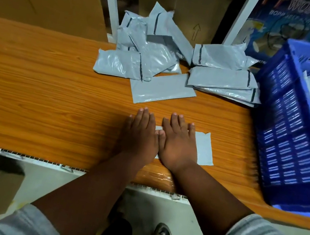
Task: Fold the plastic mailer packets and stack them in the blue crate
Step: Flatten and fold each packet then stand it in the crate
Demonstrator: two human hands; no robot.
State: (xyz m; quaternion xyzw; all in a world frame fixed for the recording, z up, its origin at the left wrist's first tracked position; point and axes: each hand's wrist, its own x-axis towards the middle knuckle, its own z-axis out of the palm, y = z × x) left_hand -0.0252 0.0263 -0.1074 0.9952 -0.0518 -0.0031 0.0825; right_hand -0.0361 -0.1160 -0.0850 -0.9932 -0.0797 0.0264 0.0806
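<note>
Pressing flat, the left hand [140, 135] and right hand [176, 142] lay side by side, fingers straight, on one mailer [203, 148] at the table's [31, 85] near edge. Its long axis ran left-right. The crate [284, 129] stood rightward, nearer the right hand.

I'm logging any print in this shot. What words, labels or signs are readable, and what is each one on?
"WONDER": large letters on the blue printed box behind the blue crate; the word after it is cut off.
Smaller line beneath starts "BOPP"; the rest is too blurred.
Upward arrow sign: on the cardboard box behind the mailer pile.
Lettering on the person's clothing at the bottom edge: too blurred to read.
</note>
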